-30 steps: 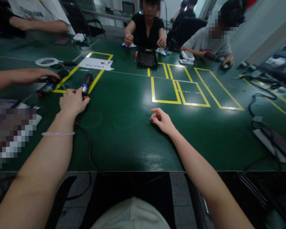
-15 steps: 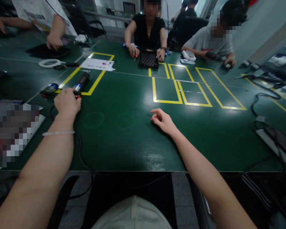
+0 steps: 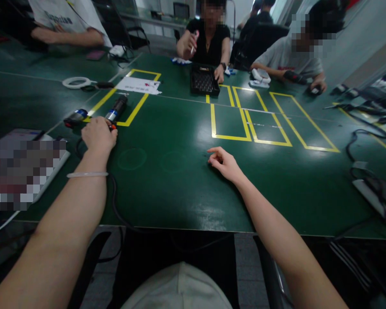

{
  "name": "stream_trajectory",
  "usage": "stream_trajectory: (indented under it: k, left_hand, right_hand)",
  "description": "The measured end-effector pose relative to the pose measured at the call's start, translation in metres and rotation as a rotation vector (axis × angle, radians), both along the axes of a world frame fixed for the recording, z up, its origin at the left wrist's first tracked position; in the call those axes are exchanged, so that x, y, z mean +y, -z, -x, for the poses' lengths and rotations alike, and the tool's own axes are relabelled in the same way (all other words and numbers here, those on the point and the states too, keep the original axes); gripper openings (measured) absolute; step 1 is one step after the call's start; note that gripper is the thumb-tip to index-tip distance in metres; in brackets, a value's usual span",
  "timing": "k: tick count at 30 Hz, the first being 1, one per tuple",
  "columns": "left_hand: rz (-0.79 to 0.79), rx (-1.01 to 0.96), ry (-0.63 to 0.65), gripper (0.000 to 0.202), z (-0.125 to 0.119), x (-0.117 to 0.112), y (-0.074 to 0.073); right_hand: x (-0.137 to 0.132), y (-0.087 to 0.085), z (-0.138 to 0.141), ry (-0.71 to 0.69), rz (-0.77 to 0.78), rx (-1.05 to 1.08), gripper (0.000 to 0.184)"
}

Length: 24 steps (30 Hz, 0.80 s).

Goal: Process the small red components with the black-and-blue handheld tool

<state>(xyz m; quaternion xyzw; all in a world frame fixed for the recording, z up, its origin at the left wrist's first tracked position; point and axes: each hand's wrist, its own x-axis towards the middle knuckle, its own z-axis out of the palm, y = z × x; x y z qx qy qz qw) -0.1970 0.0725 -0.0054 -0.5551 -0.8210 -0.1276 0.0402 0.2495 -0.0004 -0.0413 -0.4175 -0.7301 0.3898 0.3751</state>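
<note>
- Your one view comes from your own head, facing forward and tipped down; take 12 o'clock as straight ahead of your seat.
- Nearest, at 6 o'clock, it catches your pale clothing [image 3: 182, 289].
- At middle range come your left hand [image 3: 99, 134], toward 11, and right hand [image 3: 225, 165], toward 1.
- Farther off at 12, across the green table [image 3: 167, 197], sits a co-worker [image 3: 203, 55].

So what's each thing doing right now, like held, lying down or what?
left hand: closed on the black tool
black tool: held at its near end
right hand: loosely curled, no object seen in it
second tool: lying down, unheld
white ring with black handle: lying down
paper: flat
black tray: upright, co-worker's hand at its edge
</note>
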Motion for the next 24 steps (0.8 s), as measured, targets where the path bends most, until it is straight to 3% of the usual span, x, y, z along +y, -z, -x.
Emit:
stream_trajectory:
  k: [19, 24]
  left_hand:
    - [-0.031, 0.002, -0.013, 0.043, -0.0013, -0.0013, -0.0001]
    - [-0.133, -0.052, -0.011, 0.042, -0.0065, -0.006, -0.006]
  right_hand:
    - [0.0001, -0.0007, 0.0003, -0.004, 0.009, -0.017, 0.028]
    - [0.0, -0.0015, 0.0009, -0.008, 0.006, -0.02, 0.029]
